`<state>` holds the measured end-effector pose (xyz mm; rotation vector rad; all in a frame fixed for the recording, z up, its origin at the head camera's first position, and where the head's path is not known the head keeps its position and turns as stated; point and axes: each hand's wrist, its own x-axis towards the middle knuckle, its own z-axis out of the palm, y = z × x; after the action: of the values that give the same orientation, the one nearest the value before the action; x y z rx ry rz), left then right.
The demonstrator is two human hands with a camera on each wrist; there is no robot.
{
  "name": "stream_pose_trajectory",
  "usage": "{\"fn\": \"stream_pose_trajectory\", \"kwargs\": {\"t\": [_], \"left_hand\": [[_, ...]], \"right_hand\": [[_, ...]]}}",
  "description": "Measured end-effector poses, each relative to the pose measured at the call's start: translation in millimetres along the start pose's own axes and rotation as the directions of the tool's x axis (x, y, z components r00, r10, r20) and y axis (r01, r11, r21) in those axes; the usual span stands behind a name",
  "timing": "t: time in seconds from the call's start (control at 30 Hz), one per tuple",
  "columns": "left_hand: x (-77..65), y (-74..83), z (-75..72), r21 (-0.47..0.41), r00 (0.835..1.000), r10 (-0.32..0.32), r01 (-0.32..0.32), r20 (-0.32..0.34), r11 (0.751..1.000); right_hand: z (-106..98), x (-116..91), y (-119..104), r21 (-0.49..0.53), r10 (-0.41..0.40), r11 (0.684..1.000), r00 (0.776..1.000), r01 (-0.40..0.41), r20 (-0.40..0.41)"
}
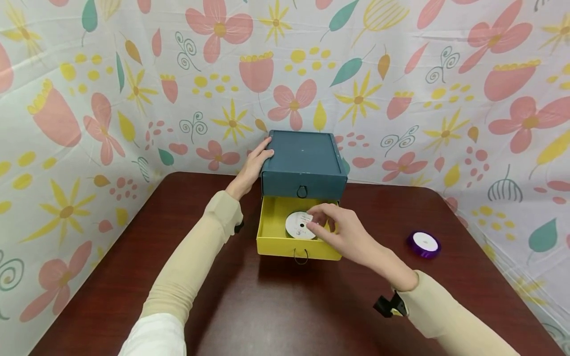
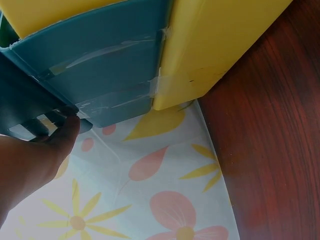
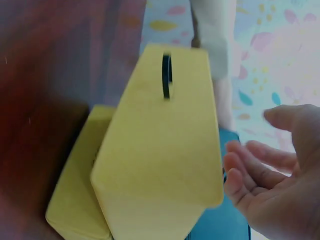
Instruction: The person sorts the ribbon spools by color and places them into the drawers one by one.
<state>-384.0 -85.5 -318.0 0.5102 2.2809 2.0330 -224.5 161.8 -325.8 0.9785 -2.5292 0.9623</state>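
Observation:
A small drawer box (image 1: 303,151) with a teal top stands at the back of the table. Its yellow drawer (image 1: 276,245) is pulled out, and inside lies a white printed disc (image 1: 297,225) with a dark centre hole. My left hand (image 1: 251,170) rests on the box's upper left edge; in the left wrist view a digit presses the teal side (image 2: 110,75). Over the drawer's right side, my right hand (image 1: 340,230) hovers with fingers bent loosely, fingertips overlapping the disc's edge. The right wrist view shows a gap between thumb and fingers (image 3: 260,167), nothing between them.
A purple ribbon spool (image 1: 425,244) with a white face lies on the dark wooden table (image 1: 276,316) to the right. The upper teal drawer front carries a black ring pull (image 1: 302,191). A flowered cloth (image 1: 378,99) hangs behind and along the sides.

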Motion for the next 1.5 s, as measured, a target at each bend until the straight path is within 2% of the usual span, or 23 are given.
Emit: {"fn": "stream_pose_trajectory", "kwargs": {"t": [0.1, 0.23, 0.33, 0.5, 0.57, 0.63, 0.7, 0.77, 0.87, 1.03, 1.17, 1.23, 1.5], "left_hand": [[-0.4, -0.2, -0.1, 0.018, 1.000, 0.007, -0.007, -0.009, 1.000], [-0.8, 0.4, 0.0, 0.025, 1.000, 0.008, -0.007, -0.020, 1.000], [-0.8, 0.3, 0.9, 0.016, 1.000, 0.007, -0.006, -0.022, 1.000], [-0.8, 0.2, 1.9, -0.008, 1.000, 0.000, 0.000, -0.017, 1.000], [-0.8, -0.4, 2.3, -0.016, 1.000, -0.003, 0.003, -0.012, 1.000], [-0.9, -1.1, 2.3, -0.012, 1.000, -0.002, 0.002, -0.015, 1.000], [-1.1, -1.8, 1.8, 0.004, 1.000, -0.001, 0.002, -0.018, 1.000], [-1.0, -2.2, 1.3, 0.007, 1.000, 0.000, 0.000, -0.019, 1.000], [-0.3, -2.1, 0.6, 0.006, 1.000, 0.003, -0.003, -0.015, 1.000], [0.1, -0.9, 1.3, 0.007, 1.000, 0.001, -0.001, -0.018, 1.000], [-0.7, 0.4, 1.8, 0.032, 1.000, 0.001, 0.000, -0.023, 1.000], [-0.6, 0.8, 1.8, 0.040, 1.000, 0.002, -0.001, -0.025, 0.999], [0.2, -0.7, 1.1, 0.025, 1.000, 0.002, -0.001, -0.025, 1.000]], "right_hand": [[1, -10, -7, 0.123, 0.003, 0.992, 0.999, -0.007, 0.034], [6, -21, -12, 0.280, 0.021, 0.957, 0.980, -0.077, 0.198], [13, -29, -11, 0.367, 0.037, 0.916, 0.947, -0.159, 0.318], [26, -39, -3, 0.448, 0.087, 0.842, 0.894, -0.302, 0.439], [32, -43, 1, 0.441, 0.129, 0.817, 0.863, -0.372, 0.488], [38, -47, 4, 0.427, 0.173, 0.786, 0.822, -0.447, 0.542], [44, -51, 7, 0.427, 0.208, 0.736, 0.776, -0.525, 0.596], [50, -53, 9, 0.450, 0.222, 0.669, 0.737, -0.591, 0.638], [58, -55, 12, 0.519, 0.216, 0.552, 0.714, -0.652, 0.666], [66, -55, 15, 0.636, 0.198, 0.387, 0.734, -0.667, 0.649], [66, -53, 16, 0.687, 0.213, 0.310, 0.753, -0.657, 0.623], [65, -52, 16, 0.697, 0.228, 0.296, 0.757, -0.653, 0.612], [66, -51, 14, 0.706, 0.280, 0.309, 0.770, -0.638, 0.573]]}}
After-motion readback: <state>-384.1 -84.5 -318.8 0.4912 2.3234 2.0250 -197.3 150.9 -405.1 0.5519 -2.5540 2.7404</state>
